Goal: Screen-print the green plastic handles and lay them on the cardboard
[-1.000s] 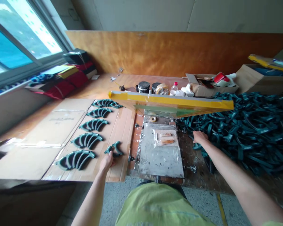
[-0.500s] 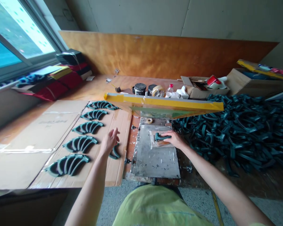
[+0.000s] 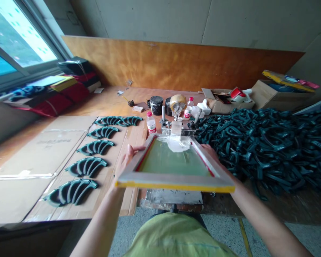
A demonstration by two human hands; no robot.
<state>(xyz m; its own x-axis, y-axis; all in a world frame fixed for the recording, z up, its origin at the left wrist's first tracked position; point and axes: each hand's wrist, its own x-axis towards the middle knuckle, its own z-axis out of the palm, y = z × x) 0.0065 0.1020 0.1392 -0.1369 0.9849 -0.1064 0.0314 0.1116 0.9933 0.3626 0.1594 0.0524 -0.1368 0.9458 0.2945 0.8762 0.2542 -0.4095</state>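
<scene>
A screen-printing frame (image 3: 176, 179) tilts over the metal base plate (image 3: 176, 197), its green mesh (image 3: 171, 162) facing me and white ink (image 3: 178, 143) lying at the far end. My left hand (image 3: 127, 157) is at the frame's left side, its fingers reaching along and partly under the edge. On the opposite side my right hand (image 3: 210, 151) is against the frame's right rail, most of its fingers hidden. The frame covers whatever lies on the plate. Curved dark green plastic handles (image 3: 87, 166) lie in fanned rows on flattened cardboard (image 3: 53, 150) to the left.
A big heap of loose dark green handles (image 3: 259, 146) fills the right of the table. Behind the frame stand a clamp (image 3: 176, 127), red-capped bottles (image 3: 151, 123), black tubs (image 3: 156, 105) and a tape roll (image 3: 178, 102). Cardboard boxes (image 3: 276, 94) stand at the back right.
The frame has swung down towards me, hiding the handle on the plate. My left hand has moved right to the frame's side; my right hand has left that handle for the other side.
</scene>
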